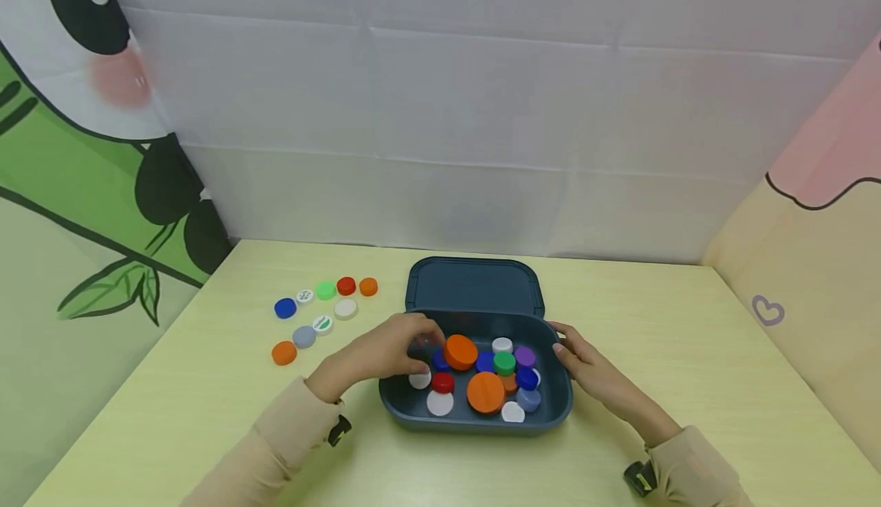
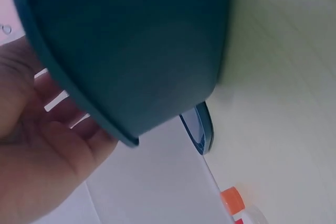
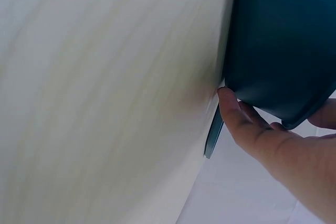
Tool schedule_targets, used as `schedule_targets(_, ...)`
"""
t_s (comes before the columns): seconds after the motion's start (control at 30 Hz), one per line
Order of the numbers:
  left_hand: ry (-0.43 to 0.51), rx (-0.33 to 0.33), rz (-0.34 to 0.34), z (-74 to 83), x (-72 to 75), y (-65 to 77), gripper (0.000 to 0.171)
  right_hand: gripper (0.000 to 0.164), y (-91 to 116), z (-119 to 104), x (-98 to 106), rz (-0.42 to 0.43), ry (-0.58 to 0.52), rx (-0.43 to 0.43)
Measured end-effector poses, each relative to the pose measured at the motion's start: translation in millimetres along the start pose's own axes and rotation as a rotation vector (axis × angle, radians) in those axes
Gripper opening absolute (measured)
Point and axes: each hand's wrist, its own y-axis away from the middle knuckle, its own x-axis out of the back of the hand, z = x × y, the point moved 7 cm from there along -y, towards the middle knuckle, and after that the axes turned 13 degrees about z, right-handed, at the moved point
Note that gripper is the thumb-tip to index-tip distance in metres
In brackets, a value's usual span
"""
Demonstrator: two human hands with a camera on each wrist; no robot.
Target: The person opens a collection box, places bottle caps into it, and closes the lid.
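A dark blue-green plastic box point(image 1: 475, 424) stands on the table, holding bottle caps in several colours. My left hand point(image 1: 385, 346) reaches over its left rim, fingers bent and apart from the thumb. The thumb tip is right at a white cap point(image 1: 420, 379); the fingertips are close to a large orange cap point(image 1: 460, 352) and a blue cap point(image 1: 440, 361). In the left wrist view, the box wall point(image 2: 131, 51) hides the fingertips. My right hand point(image 1: 592, 369) grips the box's right end, thumb at the rim and fingers point(image 3: 247, 129) along the outer wall.
Behind the box lies its matching lid point(image 1: 475, 285). Several loose caps lie on the table to the left, including an orange cap point(image 1: 284, 352), a blue cap point(image 1: 285, 308) and a red cap point(image 1: 346, 286). A pale sheet point(image 1: 482, 109) hangs along the table's back edge.
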Motion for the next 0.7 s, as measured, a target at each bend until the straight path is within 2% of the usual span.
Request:
schedule_targets(0.13, 0.049, -0.018, 0.052, -5.4, 9.4, -3.2, 0.032, 0.045, 0.7, -2.2, 0.6, -0.004, 0.006, 0.013)
schedule_targets(0.4, 0.091, 0.019, 0.209, -20.8, 36.1, -4.3, 0.034, 0.043, 0.2, 0.1, 1.2, 0.010, 0.007, -0.009)
schedule_targets(0.53, 0.137, 0.051, 0.269, -36.1, 49.0, -3.5, 0.033, 0.044, 0.1, -0.4, 1.5, 0.003, 0.008, 0.000)
schedule_targets(0.7, 0.157, 0.123, 0.318, -62.0, 57.7, -2.3, 0.034, 0.044, 0.1, -0.4, 1.8, 0.003, 0.013, -0.003)
